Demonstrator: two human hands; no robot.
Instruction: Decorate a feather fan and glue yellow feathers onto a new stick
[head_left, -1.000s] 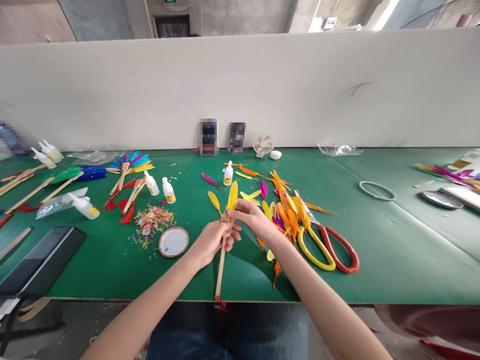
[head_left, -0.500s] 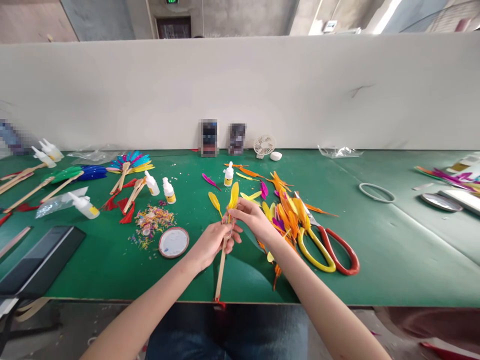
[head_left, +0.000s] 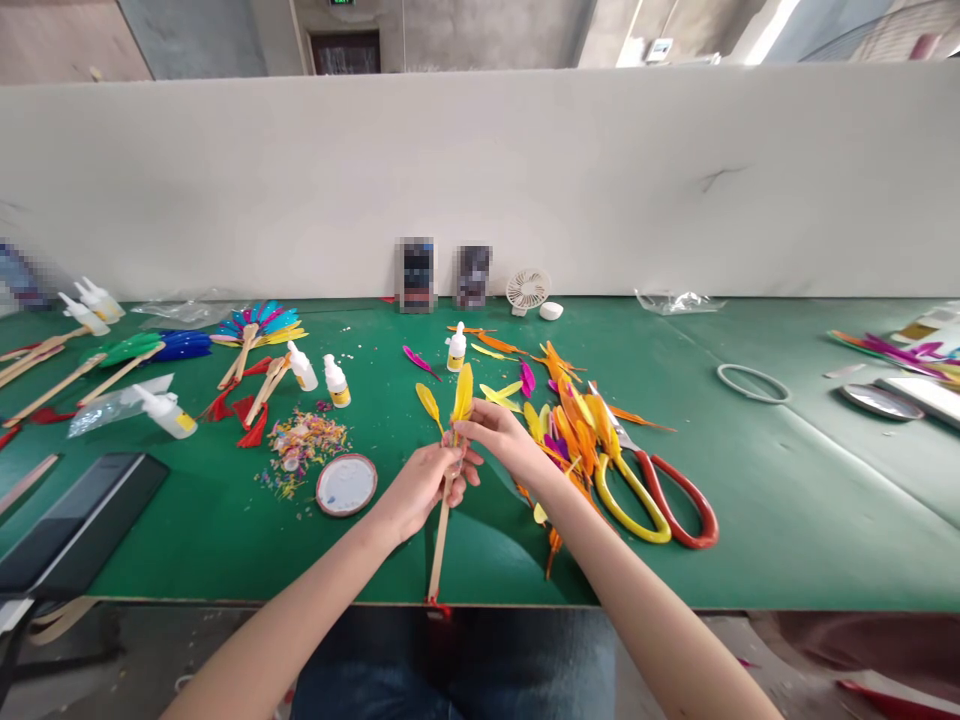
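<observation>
My left hand (head_left: 426,488) is closed around the upper part of a wooden stick (head_left: 441,545), whose lower end has a red tassel (head_left: 441,607) at the table edge. Out of the stick's top, leaning left, rises a small yellow feather (head_left: 428,402). A larger yellow feather (head_left: 463,393) stands beside it, its base pinched by the fingertips of my right hand (head_left: 495,432). Where the feather bases meet the stick, my fingers cover the spot. Just right of my hands lies a pile of orange, yellow and magenta feathers (head_left: 577,425).
Scissors (head_left: 651,500) with yellow and red handles lie beside the pile. Left are colourful scraps (head_left: 304,445), a round lid (head_left: 346,485), glue bottles (head_left: 337,381) and finished feather fans (head_left: 262,325). A glue bottle (head_left: 456,348) stands ahead, a small fan (head_left: 528,290) behind it.
Both hands stay almost in place at the stick's top. The larger yellow feather, still pinched, has shifted very slightly left; the whole view has shifted a little too.
</observation>
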